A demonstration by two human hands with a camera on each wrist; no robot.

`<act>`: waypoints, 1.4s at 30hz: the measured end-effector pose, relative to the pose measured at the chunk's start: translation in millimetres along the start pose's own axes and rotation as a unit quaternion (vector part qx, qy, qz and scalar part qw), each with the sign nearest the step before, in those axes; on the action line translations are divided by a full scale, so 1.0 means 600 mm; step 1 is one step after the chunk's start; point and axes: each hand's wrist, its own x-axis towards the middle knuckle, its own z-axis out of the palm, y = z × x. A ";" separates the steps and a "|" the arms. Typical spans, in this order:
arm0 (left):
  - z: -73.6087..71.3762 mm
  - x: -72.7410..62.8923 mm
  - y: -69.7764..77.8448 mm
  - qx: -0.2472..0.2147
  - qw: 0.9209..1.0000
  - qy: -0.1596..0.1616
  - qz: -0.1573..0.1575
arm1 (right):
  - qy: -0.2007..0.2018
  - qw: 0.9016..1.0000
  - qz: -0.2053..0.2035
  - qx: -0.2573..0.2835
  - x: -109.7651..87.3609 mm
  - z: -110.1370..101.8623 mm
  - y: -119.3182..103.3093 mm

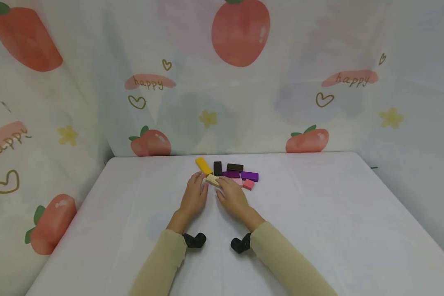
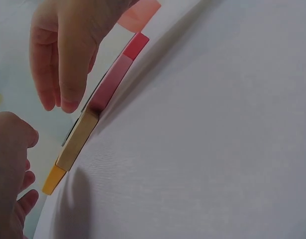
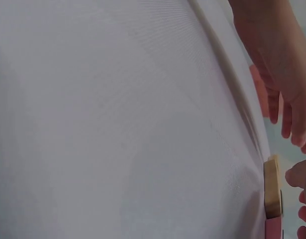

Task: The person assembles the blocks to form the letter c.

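Observation:
A pale wooden block [image 1: 213, 180] lies between my two hands on the table. My left hand [image 1: 193, 196] is at its left end, fingers relaxed and reaching toward the yellow block [image 1: 203, 165]. My right hand [image 1: 232, 198] reaches over the pale block's right end, its fingers loosely bent and partly hiding the light pink block [image 1: 238, 181]. In the left wrist view, the fingers of both hands hover by the row of blocks, with nothing between them. The right wrist view shows the pale block [image 3: 272, 188] beside the right thumb.
Behind and right of the hands lie two dark blocks, the nearer one upright in view [image 1: 217, 168], two purple blocks, one at the right [image 1: 249, 176], and a red-pink block [image 1: 248, 184]. A white cloth covers the table [image 1: 318, 213]. A printed curtain [image 1: 244, 102] stands behind its far edge.

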 end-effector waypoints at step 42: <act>0.005 0.092 -0.034 0.136 0.984 -0.119 0.012 | 0.037 0.996 -0.053 -0.056 0.026 0.042 0.016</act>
